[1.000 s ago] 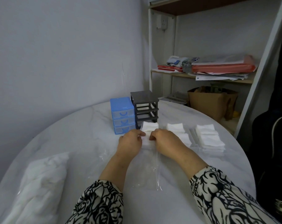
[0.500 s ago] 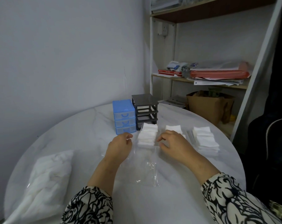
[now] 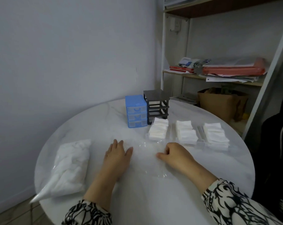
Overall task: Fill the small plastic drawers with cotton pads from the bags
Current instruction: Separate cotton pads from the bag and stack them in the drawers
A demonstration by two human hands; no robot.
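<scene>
Your left hand lay flat, fingers straight and released, on the round white marble table. Your right hand had its fingers curled on the empty clear plastic bag; whether they pinched the film, I could not tell. Beyond them, three stacks of white square cotton pads sat in clear drawers, before the blue three-drawer plastic cabinet and the dark grey empty drawer frame. A full bag of cotton pads lay at your left.

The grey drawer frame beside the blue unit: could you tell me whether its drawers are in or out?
Out: the grey drawer frame shows open slots.
</scene>
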